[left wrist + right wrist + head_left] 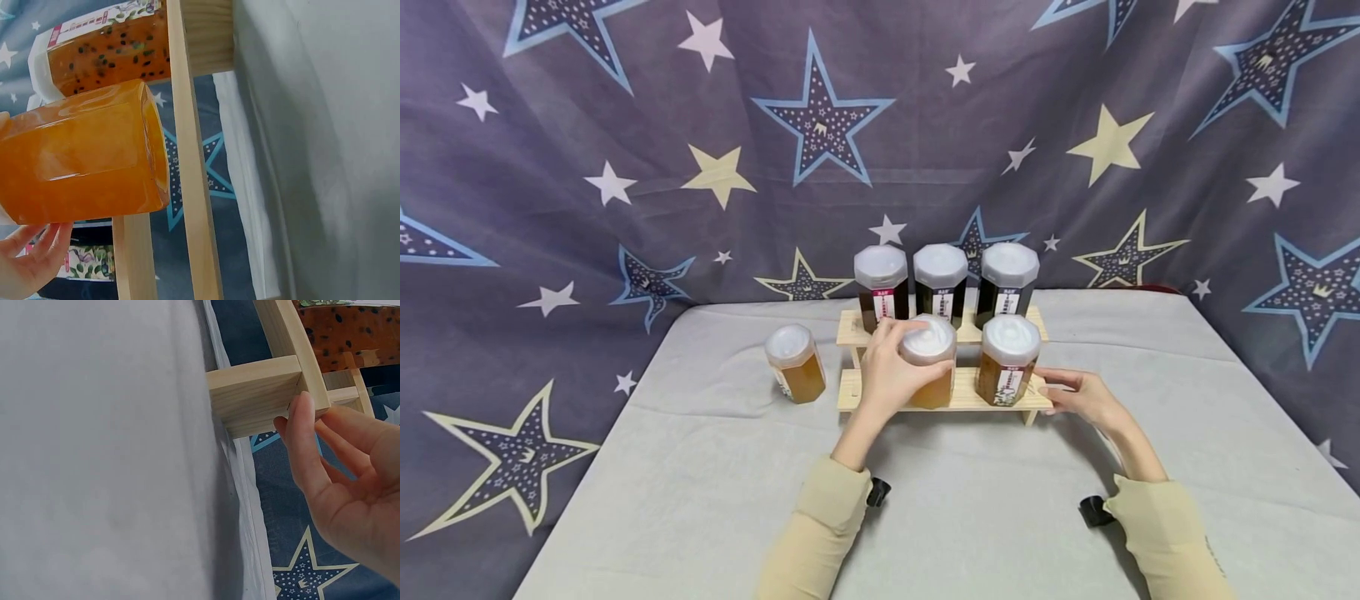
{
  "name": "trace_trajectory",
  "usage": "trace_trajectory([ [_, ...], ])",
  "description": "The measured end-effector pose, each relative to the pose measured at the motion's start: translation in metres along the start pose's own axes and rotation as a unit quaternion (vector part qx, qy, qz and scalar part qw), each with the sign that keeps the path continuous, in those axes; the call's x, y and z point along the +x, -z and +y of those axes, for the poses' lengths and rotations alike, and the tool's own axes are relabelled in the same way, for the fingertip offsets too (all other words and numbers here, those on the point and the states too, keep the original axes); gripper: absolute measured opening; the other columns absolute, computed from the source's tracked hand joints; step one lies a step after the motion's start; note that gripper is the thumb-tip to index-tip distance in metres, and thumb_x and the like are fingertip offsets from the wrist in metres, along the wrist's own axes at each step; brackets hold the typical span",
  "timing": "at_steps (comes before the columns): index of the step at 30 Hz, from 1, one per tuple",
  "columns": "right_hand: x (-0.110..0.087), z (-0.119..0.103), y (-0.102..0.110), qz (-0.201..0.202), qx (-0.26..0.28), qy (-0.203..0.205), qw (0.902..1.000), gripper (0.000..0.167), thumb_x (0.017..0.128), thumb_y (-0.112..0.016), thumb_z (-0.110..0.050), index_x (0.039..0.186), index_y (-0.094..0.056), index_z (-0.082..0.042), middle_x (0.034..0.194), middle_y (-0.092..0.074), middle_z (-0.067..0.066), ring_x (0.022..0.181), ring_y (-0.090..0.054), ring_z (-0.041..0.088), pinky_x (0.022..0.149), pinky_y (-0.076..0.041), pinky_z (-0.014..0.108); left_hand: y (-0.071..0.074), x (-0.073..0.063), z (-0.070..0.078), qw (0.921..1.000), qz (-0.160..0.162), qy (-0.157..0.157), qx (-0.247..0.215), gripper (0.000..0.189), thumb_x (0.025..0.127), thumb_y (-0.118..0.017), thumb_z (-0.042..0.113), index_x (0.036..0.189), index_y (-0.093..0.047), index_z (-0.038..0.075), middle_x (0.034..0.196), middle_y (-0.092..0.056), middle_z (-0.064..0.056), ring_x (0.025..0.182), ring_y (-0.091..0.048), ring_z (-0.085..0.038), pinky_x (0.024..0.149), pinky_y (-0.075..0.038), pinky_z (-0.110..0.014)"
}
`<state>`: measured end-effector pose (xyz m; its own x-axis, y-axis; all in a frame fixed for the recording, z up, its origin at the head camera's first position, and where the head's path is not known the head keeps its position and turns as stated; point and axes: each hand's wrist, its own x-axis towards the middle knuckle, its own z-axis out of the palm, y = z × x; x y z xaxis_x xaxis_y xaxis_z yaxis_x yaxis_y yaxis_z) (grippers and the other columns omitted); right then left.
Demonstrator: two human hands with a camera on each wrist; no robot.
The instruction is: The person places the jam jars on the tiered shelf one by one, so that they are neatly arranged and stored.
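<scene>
My left hand (pixel 891 367) grips an amber jar (pixel 934 387) with a whitish lid, fingers and thumb around its top. In the left wrist view this jar (pixel 81 156) shows plain amber contents, its base close to the lower step's front rail; I cannot tell whether they touch. My right hand (pixel 1086 400) pinches the right end of the two-step wooden rack (pixel 850 392), thumb and fingers at the corner of the lower step (pixel 312 394). Beside the held jar, an orange-brown jar with dark specks (pixel 1006 375) stands on that lower step.
Along the upper step stand a dark red jar (pixel 882 304) and two near-black jars (pixel 940 300), (pixel 997 300). Another amber jar (pixel 797 371) stands on the grey cloth-covered table (pixel 700 467), left of the rack. A star-patterned curtain (pixel 925 125) hangs behind.
</scene>
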<state>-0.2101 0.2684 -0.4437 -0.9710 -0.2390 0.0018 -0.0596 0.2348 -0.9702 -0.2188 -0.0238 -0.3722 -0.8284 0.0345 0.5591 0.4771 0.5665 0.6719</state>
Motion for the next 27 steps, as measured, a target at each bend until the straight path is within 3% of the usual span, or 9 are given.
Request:
trace_trajectory([
  [15, 0.001, -0.001, 0.000, -0.008, 0.009, 0.005, 0.9999, 0.045, 0.086, -0.052, -0.001, 0.124, -0.036, 0.018, 0.118, -0.041, 0.039, 0.071, -0.062, 0.007, 0.065, -0.052, 0.029, -0.014, -0.001, -0.002, 0.9995, -0.026, 0.015, 0.008, 0.053, 0.054, -0.080, 0.037, 0.099, -0.062, 0.016, 0.094, -0.051, 0.001, 0.090, -0.052, -0.016, 0.074, -0.045, -0.035],
  [27, 0.001, 0.001, 0.001, 0.004, -0.012, 0.001, 0.9999, 0.045, 0.085, -0.054, -0.001, 0.122, -0.038, 0.019, 0.119, -0.040, 0.038, 0.070, -0.062, 0.008, 0.065, -0.052, 0.028, -0.016, 0.000, -0.001, 0.9979, -0.058, 0.015, 0.026, 0.055, 0.060, -0.077, 0.041, 0.106, -0.059, 0.018, 0.098, -0.047, -0.002, 0.092, -0.051, -0.019, 0.075, -0.045, -0.035],
])
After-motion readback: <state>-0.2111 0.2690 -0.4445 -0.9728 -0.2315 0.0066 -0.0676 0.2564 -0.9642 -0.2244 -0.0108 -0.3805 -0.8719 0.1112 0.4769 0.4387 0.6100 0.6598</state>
